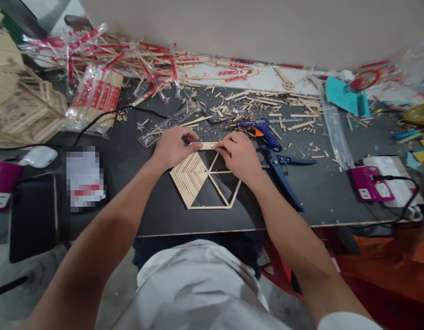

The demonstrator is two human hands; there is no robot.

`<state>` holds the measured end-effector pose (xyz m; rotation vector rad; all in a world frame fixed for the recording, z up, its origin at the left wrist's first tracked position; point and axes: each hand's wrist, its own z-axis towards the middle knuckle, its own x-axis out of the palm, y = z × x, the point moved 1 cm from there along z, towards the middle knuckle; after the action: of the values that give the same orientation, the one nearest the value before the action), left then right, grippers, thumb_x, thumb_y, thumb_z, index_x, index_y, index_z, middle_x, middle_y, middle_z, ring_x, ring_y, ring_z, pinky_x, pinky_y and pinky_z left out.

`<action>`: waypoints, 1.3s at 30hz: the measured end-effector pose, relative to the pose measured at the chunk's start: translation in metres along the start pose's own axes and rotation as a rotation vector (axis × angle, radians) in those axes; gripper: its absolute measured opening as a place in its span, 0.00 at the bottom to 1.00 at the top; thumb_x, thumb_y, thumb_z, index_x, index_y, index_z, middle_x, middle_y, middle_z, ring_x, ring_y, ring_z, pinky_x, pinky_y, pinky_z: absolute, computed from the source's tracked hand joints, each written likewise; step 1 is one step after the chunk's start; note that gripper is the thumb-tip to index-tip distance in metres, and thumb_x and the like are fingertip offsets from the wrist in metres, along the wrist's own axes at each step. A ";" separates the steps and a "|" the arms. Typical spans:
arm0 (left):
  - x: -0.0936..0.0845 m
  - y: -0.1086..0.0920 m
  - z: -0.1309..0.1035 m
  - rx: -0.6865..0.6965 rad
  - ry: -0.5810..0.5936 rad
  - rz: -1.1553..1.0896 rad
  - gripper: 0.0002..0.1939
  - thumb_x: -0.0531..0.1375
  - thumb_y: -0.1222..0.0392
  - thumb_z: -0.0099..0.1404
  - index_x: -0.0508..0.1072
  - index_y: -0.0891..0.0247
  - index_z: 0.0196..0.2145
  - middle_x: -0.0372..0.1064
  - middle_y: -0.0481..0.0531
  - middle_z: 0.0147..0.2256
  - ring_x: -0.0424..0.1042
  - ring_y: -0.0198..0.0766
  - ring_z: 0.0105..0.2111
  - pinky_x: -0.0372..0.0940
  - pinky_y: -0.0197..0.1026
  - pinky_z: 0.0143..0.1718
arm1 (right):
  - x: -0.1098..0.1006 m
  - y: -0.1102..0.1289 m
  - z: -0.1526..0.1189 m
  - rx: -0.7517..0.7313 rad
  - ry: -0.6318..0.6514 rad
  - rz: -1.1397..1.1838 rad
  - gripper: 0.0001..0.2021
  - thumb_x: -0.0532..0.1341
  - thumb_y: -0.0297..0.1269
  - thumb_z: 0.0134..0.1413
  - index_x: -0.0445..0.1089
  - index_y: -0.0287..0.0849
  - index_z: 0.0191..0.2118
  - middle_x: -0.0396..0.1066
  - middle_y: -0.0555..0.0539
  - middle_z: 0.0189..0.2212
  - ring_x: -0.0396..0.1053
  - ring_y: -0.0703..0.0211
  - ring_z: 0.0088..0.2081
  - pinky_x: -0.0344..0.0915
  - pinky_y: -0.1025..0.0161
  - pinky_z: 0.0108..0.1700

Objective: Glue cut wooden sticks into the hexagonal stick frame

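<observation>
A hexagonal frame of thin wooden chopstick pieces (209, 207) lies flat on the dark table in front of me, with spokes meeting at its middle. Its left sections are filled with rows of sticks (189, 185); the lower and right sections show bare tabletop. At the frame's far edge, my left hand (173, 147) pinches the left end of a few short chopstick pieces (208, 145) laid side by side. The fingers of my right hand (239, 153) are closed on their right end. Part of the frame is hidden under my right hand.
A blue glue gun (261, 130) and blue-handled cutters (280, 172) lie right of the hexagon. Wrapped chopsticks (96, 98) and a stick-built piece (29, 107) sit at left, near a phone (33, 215). Wood scraps (270, 103) litter the back; a purple power adapter (370, 183) stands right.
</observation>
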<state>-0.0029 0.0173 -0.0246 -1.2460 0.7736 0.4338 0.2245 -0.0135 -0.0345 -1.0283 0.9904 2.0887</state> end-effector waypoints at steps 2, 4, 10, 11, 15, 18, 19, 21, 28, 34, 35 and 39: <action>0.000 0.001 0.000 -0.012 0.001 0.004 0.18 0.68 0.45 0.60 0.82 0.61 0.40 0.80 0.53 0.39 0.71 0.38 0.30 0.65 0.41 0.36 | 0.001 0.000 0.000 0.004 -0.004 0.010 0.09 0.61 0.34 0.67 0.79 0.44 0.38 0.73 0.43 0.36 0.67 0.49 0.41 0.65 0.50 0.47; 0.001 0.000 -0.001 -0.021 -0.001 0.017 0.18 0.68 0.45 0.60 0.81 0.61 0.40 0.80 0.54 0.40 0.70 0.37 0.29 0.64 0.41 0.35 | 0.000 -0.001 0.000 0.009 -0.012 0.022 0.09 0.61 0.34 0.67 0.79 0.44 0.38 0.72 0.43 0.35 0.68 0.49 0.41 0.65 0.50 0.47; 0.001 -0.002 -0.001 -0.034 -0.010 0.014 0.16 0.69 0.47 0.59 0.81 0.61 0.39 0.79 0.52 0.39 0.68 0.36 0.28 0.63 0.41 0.35 | -0.012 -0.005 -0.001 0.080 -0.086 0.066 0.09 0.61 0.34 0.66 0.80 0.44 0.39 0.72 0.43 0.35 0.70 0.49 0.41 0.67 0.50 0.47; 0.000 -0.002 -0.001 -0.037 -0.011 0.012 0.16 0.69 0.47 0.59 0.81 0.61 0.39 0.79 0.52 0.38 0.68 0.36 0.28 0.64 0.41 0.35 | -0.014 -0.006 -0.002 0.096 -0.097 0.072 0.09 0.60 0.34 0.66 0.80 0.43 0.40 0.72 0.43 0.36 0.70 0.49 0.42 0.67 0.50 0.48; 0.000 -0.004 -0.001 -0.047 -0.015 0.005 0.16 0.70 0.47 0.58 0.81 0.62 0.38 0.79 0.52 0.38 0.68 0.36 0.28 0.64 0.42 0.37 | -0.014 -0.009 -0.003 0.131 -0.087 0.093 0.09 0.61 0.33 0.65 0.80 0.42 0.39 0.72 0.43 0.35 0.71 0.49 0.41 0.68 0.51 0.47; -0.001 -0.005 -0.001 -0.052 -0.011 -0.007 0.16 0.70 0.48 0.58 0.81 0.62 0.38 0.79 0.52 0.38 0.69 0.37 0.30 0.65 0.41 0.38 | -0.011 -0.007 -0.003 0.146 -0.054 0.098 0.08 0.61 0.33 0.65 0.80 0.42 0.40 0.72 0.43 0.35 0.71 0.50 0.41 0.67 0.51 0.48; 0.000 -0.005 -0.001 -0.054 -0.010 -0.009 0.15 0.70 0.48 0.58 0.81 0.61 0.38 0.79 0.52 0.38 0.70 0.37 0.30 0.65 0.41 0.38 | -0.010 -0.007 -0.002 0.152 -0.043 0.097 0.09 0.61 0.34 0.65 0.80 0.43 0.40 0.72 0.43 0.36 0.70 0.49 0.41 0.67 0.51 0.48; 0.000 -0.004 -0.001 -0.056 -0.012 -0.012 0.15 0.70 0.48 0.58 0.81 0.61 0.38 0.79 0.52 0.38 0.70 0.37 0.30 0.65 0.41 0.38 | -0.008 -0.006 -0.002 0.161 -0.026 0.097 0.09 0.61 0.34 0.66 0.80 0.43 0.40 0.72 0.43 0.36 0.70 0.49 0.42 0.67 0.50 0.49; 0.003 -0.003 -0.001 -0.091 -0.024 -0.006 0.15 0.70 0.47 0.58 0.81 0.60 0.38 0.79 0.51 0.37 0.71 0.38 0.31 0.65 0.41 0.38 | -0.002 -0.004 -0.001 0.174 0.012 0.105 0.08 0.63 0.38 0.66 0.80 0.43 0.41 0.72 0.43 0.36 0.70 0.49 0.42 0.67 0.51 0.47; -0.002 -0.003 0.002 -0.096 0.033 -0.056 0.10 0.65 0.53 0.63 0.82 0.61 0.37 0.79 0.51 0.34 0.72 0.39 0.31 0.65 0.41 0.37 | 0.000 -0.001 0.001 0.178 0.013 0.097 0.06 0.66 0.37 0.64 0.80 0.41 0.40 0.72 0.44 0.34 0.71 0.50 0.40 0.67 0.53 0.46; -0.003 -0.003 0.003 -0.089 0.040 -0.070 0.10 0.63 0.54 0.64 0.82 0.62 0.37 0.79 0.51 0.33 0.72 0.39 0.31 0.65 0.40 0.37 | 0.000 -0.001 0.001 0.176 0.012 0.098 0.06 0.66 0.36 0.63 0.80 0.41 0.40 0.72 0.44 0.34 0.70 0.50 0.40 0.66 0.53 0.46; -0.006 -0.001 0.003 -0.087 0.057 -0.125 0.12 0.65 0.53 0.62 0.82 0.63 0.38 0.79 0.53 0.34 0.72 0.38 0.31 0.67 0.40 0.37 | 0.001 0.000 0.001 0.184 -0.005 0.107 0.04 0.66 0.35 0.63 0.79 0.42 0.39 0.72 0.45 0.34 0.70 0.51 0.39 0.66 0.53 0.46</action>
<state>-0.0058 0.0207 -0.0192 -1.3846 0.7269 0.3336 0.2233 -0.0121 -0.0348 -0.8939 1.2338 2.0388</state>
